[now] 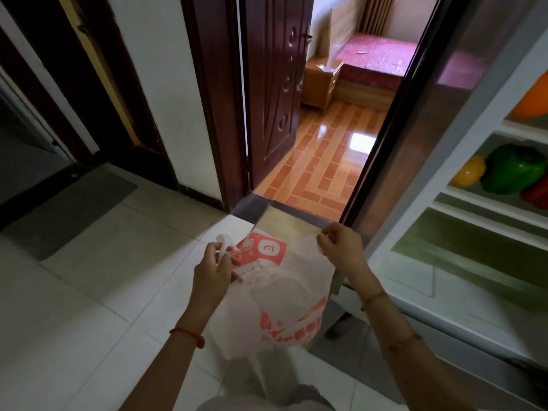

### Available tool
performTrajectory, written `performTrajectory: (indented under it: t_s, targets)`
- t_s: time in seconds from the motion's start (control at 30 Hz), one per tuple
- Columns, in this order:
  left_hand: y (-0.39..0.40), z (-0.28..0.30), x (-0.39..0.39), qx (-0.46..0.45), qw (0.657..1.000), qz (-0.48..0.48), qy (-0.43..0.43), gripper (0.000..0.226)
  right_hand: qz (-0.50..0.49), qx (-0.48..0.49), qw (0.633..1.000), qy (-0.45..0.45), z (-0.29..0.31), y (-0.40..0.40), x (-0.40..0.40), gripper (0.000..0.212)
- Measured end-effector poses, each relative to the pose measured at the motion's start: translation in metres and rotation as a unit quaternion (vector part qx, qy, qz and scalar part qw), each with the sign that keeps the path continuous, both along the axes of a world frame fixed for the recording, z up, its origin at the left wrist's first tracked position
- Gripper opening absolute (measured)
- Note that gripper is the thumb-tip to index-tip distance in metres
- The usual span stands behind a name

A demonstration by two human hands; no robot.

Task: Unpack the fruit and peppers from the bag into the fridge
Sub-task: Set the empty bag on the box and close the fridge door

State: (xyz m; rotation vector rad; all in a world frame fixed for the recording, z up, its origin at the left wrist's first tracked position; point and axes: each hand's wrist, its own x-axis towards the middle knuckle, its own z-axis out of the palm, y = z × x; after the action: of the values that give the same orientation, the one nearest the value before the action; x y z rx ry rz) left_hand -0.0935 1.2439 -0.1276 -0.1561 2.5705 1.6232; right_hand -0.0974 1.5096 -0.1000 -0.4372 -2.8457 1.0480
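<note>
Left hand [212, 269]: fingers curled, pinching one twisted handle of the plastic bag [284, 295] between thumb and fingertips. Right hand [341, 247]: fingers pinch the opposite top edge, so the bag hangs stretched between the two hands, just above the tiled floor [89, 307] and beside the open fridge [462, 232].

The bag looks slack and flat — whether anything remains inside cannot be told through the white film. Produce is already shelved: a green pepper [516, 170], with a yellow pepper [470, 172] touching its left side and a red pepper [538, 194] at its lower right (partly cut off by the frame). An orange fruit [533, 99] sits one shelf higher.

Risks, as judged: both grips are light pinches on thin film — a slip on either side would tip the mouth and spill any remaining item onto the tiles. The peppers sit near the shelf front and could roll out if nudged.
</note>
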Motion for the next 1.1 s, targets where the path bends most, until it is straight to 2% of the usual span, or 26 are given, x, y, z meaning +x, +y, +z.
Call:
performTrajectory:
  t_s: [0.1, 0.4, 0.57, 0.67, 0.77, 0.83, 0.93, 1.03, 1.1]
  targets:
    - [0.006, -0.003, -0.027, 0.005, 1.0, -0.008, -0.01, 0.026, 0.003, 0.007, 1.0, 0.01, 0.007, -0.003, -0.035, 0.01]
    - [0.051, -0.016, -0.091, -0.012, 0.999, -0.046, -0.017, 0.023, -0.047, 0.072, 0.996, -0.016, -0.022, 0.009, -0.121, 0.007]
    - [0.075, -0.05, -0.122, -0.048, 0.988, -0.102, -0.108, 0.017, -0.071, 0.098, 0.99, -0.071, -0.061, 0.025, -0.153, 0.017]
    - [0.092, -0.071, -0.135, -0.017, 0.98, -0.11, -0.167, 0.013, -0.062, 0.096, 0.988, -0.107, -0.089, 0.034, -0.162, 0.019]
    - [0.105, -0.087, -0.143, 0.084, 0.961, -0.087, -0.247, 0.01, -0.066, 0.068, 0.986, -0.139, -0.106, 0.038, -0.166, 0.024]
    - [0.11, -0.098, -0.147, 0.121, 0.947, -0.08, -0.286, 0.011, -0.067, 0.043, 0.984, -0.156, -0.117, 0.043, -0.17, 0.029]
    - [0.113, -0.118, -0.154, 0.142, 0.933, -0.085, -0.321, 0.015, -0.07, 0.0, 0.979, -0.191, -0.132, 0.054, -0.177, 0.039]
    - [0.117, -0.13, -0.161, 0.134, 0.925, -0.099, -0.342, 0.019, -0.078, -0.059, 0.967, -0.234, -0.132, 0.057, -0.178, 0.05]
    - [0.119, -0.135, -0.167, 0.12, 0.924, -0.111, -0.345, 0.023, -0.082, -0.065, 0.962, -0.252, -0.133, 0.058, -0.179, 0.053]
